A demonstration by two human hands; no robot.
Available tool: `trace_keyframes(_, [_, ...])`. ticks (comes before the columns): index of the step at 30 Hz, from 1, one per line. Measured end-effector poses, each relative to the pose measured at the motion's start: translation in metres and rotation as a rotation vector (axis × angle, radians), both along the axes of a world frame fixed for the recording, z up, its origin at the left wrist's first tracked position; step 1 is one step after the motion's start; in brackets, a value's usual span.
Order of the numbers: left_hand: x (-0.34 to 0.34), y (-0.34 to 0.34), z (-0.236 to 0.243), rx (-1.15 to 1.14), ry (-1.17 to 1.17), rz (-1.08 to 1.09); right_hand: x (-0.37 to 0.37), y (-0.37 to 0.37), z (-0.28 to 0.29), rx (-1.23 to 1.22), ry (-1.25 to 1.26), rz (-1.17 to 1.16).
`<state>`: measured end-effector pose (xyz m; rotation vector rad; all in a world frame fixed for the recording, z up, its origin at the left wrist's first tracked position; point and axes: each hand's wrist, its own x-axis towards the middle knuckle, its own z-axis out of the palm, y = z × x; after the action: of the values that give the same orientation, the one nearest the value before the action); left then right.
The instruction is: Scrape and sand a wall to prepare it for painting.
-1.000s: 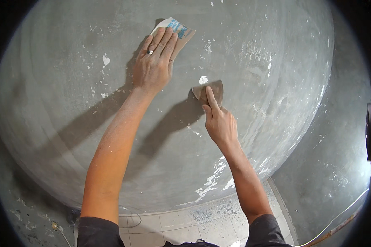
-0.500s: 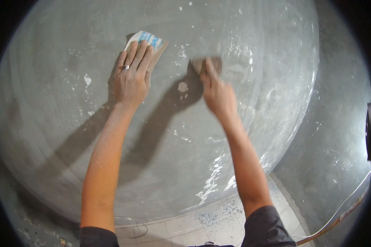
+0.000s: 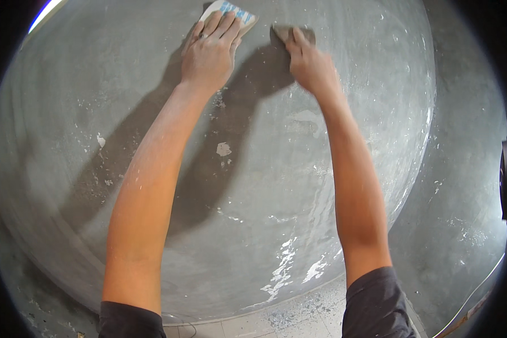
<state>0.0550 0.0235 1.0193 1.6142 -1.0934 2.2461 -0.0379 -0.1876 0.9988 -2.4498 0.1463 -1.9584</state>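
High on a grey plastered wall [image 3: 253, 186], my left hand [image 3: 208, 61] presses a sheet of sandpaper [image 3: 243, 16] flat against the surface. The sheet has a white back with blue print, and its edges show past my fingers. To the right, my right hand [image 3: 314, 67] grips a flat scraper [image 3: 306, 35], its index finger laid along the blade. The scraper's wide edge meets the wall or lies very close to it. My hand hides its handle end. White specks and a pale patch [image 3: 223, 149] mark the wall below my hands.
A second grey wall [image 3: 461, 169] meets this one at the right. A dark round object [image 3: 506, 180] and a white cable [image 3: 473, 301] are at the right rim. Dust and flakes lie on the tiled floor [image 3: 298, 321]. A bright strip [image 3: 44, 16] shows at upper left.
Both hands have moved up the wall and slightly right, carrying the sandpaper and the scraper. The view has shifted a little, and the bright strip has come in at upper left.
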Motion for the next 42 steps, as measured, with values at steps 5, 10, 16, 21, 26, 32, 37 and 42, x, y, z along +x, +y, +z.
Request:
trace_keyframes(5, [-0.014,0.014,-0.076,0.144,0.083,0.086,-0.057,0.023,-0.149,0.266,0.196,0.109])
trace_keyframes(10, [-0.006,-0.012,-0.021,0.088,0.006,0.128,-0.041,-0.001,-0.033,0.183,0.128,0.108])
trace_keyframes(16, [-0.012,-0.084,0.061,-0.044,-0.053,0.018,-0.01,-0.107,0.096,-0.499,-0.156,-0.198])
trace_keyframes(21, [-0.024,-0.043,-0.035,0.114,0.043,0.039,-0.052,-0.037,-0.052,0.155,0.13,0.062])
trace_keyframes(26, [-0.021,-0.052,-0.036,0.197,0.082,-0.002,-0.058,-0.046,-0.071,0.137,0.167,0.122])
trace_keyframes(32, [-0.054,-0.083,0.059,0.105,0.125,0.038,-0.044,-0.04,0.067,-0.078,0.008,0.011])
trace_keyframes(37, [-0.033,-0.061,-0.009,0.092,0.165,0.058,-0.056,-0.037,-0.026,0.039,0.161,0.034])
trace_keyframes(42, [-0.002,-0.042,-0.014,0.053,-0.137,0.127,-0.06,-0.018,-0.027,0.139,0.181,0.042])
